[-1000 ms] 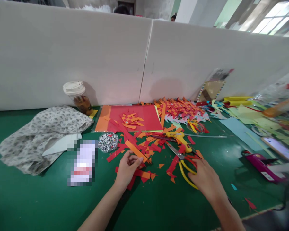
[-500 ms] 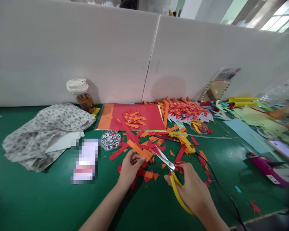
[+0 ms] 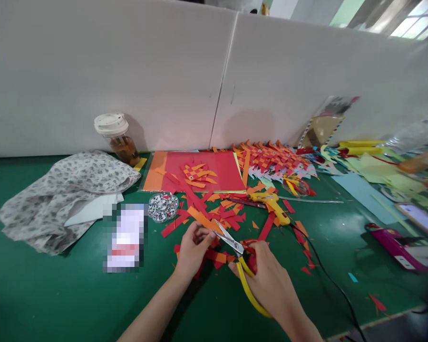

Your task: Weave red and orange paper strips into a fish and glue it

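The cup [image 3: 111, 125] held something brown [image 3: 124, 150]; the clear box [image 3: 160, 221], black-and-white bits [image 3: 163, 206]. Apart, the left hand [image 3: 192, 251] pinched an orange strip [image 3: 200, 218] over the table [image 3: 74, 299], the right hand [image 3: 269, 275] gripped scissors [image 3: 238, 249]. Strip and scissors both slanted far-left, the parted blades [image 3: 228, 237] pointing at the strip's near end.

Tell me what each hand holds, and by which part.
Left hand: orange paper strip, near its right end. Right hand: scissors, by the handles.

Scissors [image 3: 239, 249]: yellow-red handles [image 3: 248, 290], silver blades [image 3: 231, 241]. Paper strip [image 3: 200, 218]: orange. Woven fish [image 3: 197, 175]: red-orange check. Table [image 3: 74, 294]: green.
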The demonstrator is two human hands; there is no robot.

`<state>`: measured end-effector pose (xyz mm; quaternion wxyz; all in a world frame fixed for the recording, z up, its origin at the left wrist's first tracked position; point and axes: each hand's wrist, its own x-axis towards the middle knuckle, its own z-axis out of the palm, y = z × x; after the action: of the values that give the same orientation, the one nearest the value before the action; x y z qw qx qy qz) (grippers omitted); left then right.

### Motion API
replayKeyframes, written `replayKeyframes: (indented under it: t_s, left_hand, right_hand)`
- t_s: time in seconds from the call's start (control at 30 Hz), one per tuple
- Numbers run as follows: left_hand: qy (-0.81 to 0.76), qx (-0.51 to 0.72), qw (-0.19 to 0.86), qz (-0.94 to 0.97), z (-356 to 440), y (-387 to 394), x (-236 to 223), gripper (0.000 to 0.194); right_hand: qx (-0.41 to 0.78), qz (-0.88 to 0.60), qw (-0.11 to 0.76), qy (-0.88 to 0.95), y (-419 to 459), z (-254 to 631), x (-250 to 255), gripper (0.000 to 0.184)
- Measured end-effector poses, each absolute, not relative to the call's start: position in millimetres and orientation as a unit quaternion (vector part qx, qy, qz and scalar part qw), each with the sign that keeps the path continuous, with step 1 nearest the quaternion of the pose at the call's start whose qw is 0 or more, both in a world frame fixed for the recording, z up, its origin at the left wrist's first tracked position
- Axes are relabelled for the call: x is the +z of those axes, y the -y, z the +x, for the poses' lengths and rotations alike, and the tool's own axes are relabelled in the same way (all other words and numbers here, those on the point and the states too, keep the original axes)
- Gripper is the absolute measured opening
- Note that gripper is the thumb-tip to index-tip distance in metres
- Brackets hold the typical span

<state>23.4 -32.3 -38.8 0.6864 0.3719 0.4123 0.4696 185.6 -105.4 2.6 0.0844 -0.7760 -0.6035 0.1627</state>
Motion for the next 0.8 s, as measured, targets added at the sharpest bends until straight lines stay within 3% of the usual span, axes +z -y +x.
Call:
replayKeyframes:
  t_s: [0.8]
  left_hand:
    - [-0.403, 0.484, 0.689, 0.357, 23.1, 32.0, -41.0, 0.029]
  right_hand:
    - [0.171, -0.783, 0.071, 0.594, 99.0, 181.3, 11.6, 0.037]
